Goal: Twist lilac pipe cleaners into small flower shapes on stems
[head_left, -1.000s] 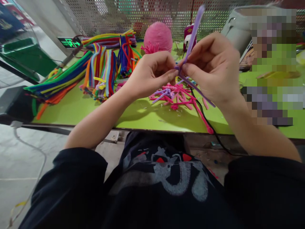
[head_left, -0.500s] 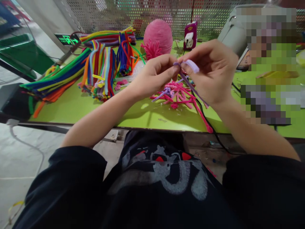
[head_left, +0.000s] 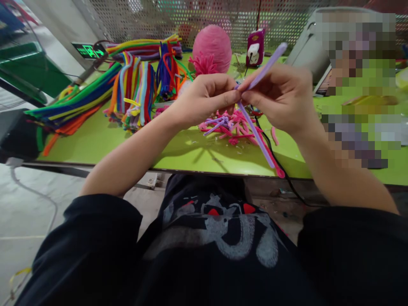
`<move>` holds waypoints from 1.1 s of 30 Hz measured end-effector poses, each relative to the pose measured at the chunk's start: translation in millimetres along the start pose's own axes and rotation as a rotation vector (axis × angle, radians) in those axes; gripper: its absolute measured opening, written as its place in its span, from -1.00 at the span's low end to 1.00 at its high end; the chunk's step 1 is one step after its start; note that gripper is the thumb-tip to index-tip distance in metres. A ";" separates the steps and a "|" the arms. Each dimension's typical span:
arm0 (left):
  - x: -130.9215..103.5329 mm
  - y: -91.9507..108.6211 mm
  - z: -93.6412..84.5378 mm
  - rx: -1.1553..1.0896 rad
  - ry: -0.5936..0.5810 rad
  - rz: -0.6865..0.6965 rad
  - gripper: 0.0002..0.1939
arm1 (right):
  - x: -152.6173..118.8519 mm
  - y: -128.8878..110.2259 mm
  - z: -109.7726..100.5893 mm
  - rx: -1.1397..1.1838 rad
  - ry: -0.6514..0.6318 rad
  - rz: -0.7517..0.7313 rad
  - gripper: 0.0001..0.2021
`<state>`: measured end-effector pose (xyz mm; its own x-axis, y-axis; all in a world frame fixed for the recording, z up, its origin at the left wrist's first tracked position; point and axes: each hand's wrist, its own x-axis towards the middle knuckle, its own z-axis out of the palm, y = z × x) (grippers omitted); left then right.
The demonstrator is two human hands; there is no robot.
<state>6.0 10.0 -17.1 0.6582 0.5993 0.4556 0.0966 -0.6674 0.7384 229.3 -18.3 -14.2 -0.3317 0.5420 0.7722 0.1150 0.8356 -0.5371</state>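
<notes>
The ball before you looks like soft matt yarn, finely ridged all round. In front of it, your stem has a fuzzy, matt pile, as do the scraps below and the bundles to its left. Under the ball you see a table with a smooth, glossy top. Behind it stands a panel of shiny perforated metal. Right of the ball, the socket looks like glossy plastic; far left, the bin seems smooth plastic. Nearest you, well below the ball, your shirt is matt cloth with a grainy print.
</notes>
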 end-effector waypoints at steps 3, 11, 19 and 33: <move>1.8 8.9 -4.9 0.032 0.165 0.150 -0.54 | -3.4 -4.0 -0.5 -0.216 0.019 -0.103 -0.83; 3.6 8.0 6.9 0.254 0.406 0.436 -0.56 | -8.4 -10.7 -2.8 -0.665 -0.015 -0.253 -0.90; -12.5 19.2 21.7 0.450 0.228 0.215 -0.59 | -11.0 -6.2 -4.5 -0.809 -0.047 -0.256 -0.84; -8.9 10.2 9.9 0.745 0.258 0.627 -0.73 | 7.4 -19.8 -4.2 0.467 -0.006 0.440 -0.55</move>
<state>8.5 -6.5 -18.5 0.5768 0.0637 0.8144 0.2885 -0.9486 -0.1301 228.5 -30.4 3.6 -0.3514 0.8239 0.4447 -0.1780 0.4075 -0.8957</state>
